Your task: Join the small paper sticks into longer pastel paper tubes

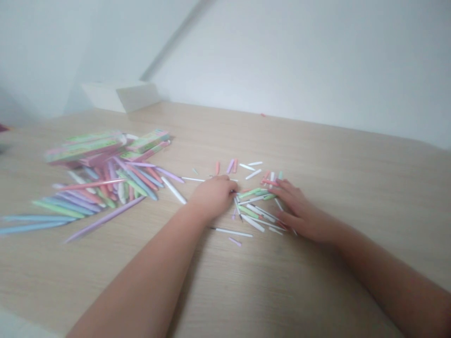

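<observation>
Several thin white refills and short coloured pieces form a loose pile (255,211) at the middle of the table. At the pile's left edge is my left hand (215,195), its fingers curled down; what they hold, if anything, is hidden. My right hand (298,211) lies at the pile's right edge, fingers spread and touching some pieces. A white refill (234,232) and a small purple piece (235,241) lie nearer to me. Short pink and purple pieces (230,166) lie beyond my hands. The picture is blurred.
To the left, several pastel pen barrels (105,188) are heaped on the wooden table (197,136). Behind them sit pink and green boxes (88,148). A white box (121,96) stands at the back left by the wall. A small red bit (262,115) lies near the back edge.
</observation>
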